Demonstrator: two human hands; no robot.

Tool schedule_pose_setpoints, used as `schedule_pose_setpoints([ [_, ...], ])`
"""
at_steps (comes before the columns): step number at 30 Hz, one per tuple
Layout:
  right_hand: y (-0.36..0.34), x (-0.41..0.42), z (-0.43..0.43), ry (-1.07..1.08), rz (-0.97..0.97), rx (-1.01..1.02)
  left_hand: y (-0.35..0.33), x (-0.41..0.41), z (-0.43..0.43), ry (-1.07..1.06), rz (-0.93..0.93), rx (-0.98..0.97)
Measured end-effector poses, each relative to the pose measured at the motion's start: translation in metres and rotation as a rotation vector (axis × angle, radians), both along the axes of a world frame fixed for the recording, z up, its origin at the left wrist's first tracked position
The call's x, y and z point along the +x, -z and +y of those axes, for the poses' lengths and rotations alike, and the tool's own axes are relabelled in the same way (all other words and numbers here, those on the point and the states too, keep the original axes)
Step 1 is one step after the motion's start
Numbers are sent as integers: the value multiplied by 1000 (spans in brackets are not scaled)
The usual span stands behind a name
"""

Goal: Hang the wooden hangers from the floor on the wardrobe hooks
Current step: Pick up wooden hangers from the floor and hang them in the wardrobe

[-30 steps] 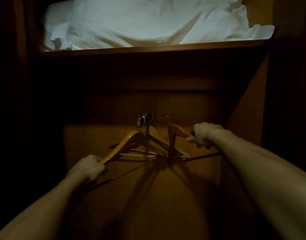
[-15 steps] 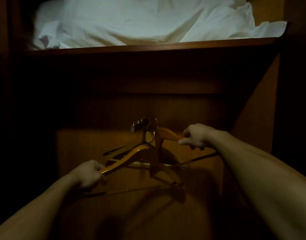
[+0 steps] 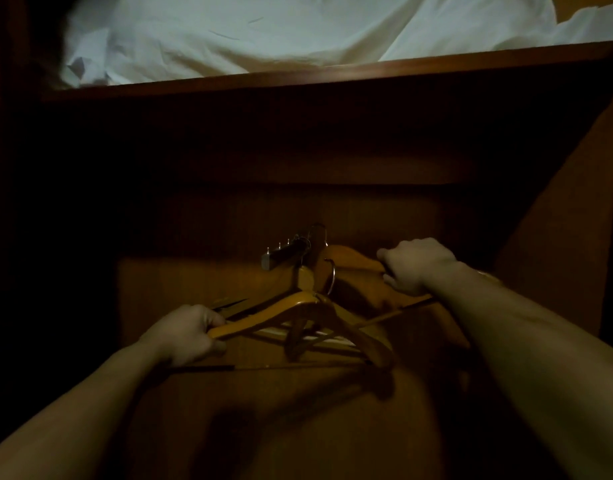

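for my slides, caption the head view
Both hands, left hand and right hand, hold wooden hangers at a wardrobe hook rail.

Your left hand (image 3: 187, 334) sits low and left, closed on the left end of the nearer hanger (image 3: 298, 308). Your right hand (image 3: 416, 266) is higher and to the right, gripping the right arm of a second hanger (image 3: 350, 256) behind the first. Between and just above them the hook rail (image 3: 286, 254) juts from the wardrobe's back panel (image 3: 201, 223) — hanger hooks cluster at its right end. Overhead runs a shelf (image 3: 333, 76), with bedding (image 3: 263, 32) piled on it.
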State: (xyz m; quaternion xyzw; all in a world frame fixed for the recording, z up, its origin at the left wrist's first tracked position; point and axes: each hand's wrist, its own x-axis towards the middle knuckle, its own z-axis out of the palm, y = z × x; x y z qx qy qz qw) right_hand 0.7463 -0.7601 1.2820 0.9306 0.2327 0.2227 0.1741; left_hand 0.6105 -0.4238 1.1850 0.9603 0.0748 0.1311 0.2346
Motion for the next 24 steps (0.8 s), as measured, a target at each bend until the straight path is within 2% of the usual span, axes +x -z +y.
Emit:
schedule_pose_setpoints([
  [3, 6, 14, 5, -21, -38, 56, 3, 4, 8, -22, 0, 48],
  [14, 31, 44, 25, -112, 79, 200, 15, 18, 22, -19, 26, 20],
  [24, 43, 55, 49, -121, 134, 158, 18, 30, 18, 4, 50, -17],
])
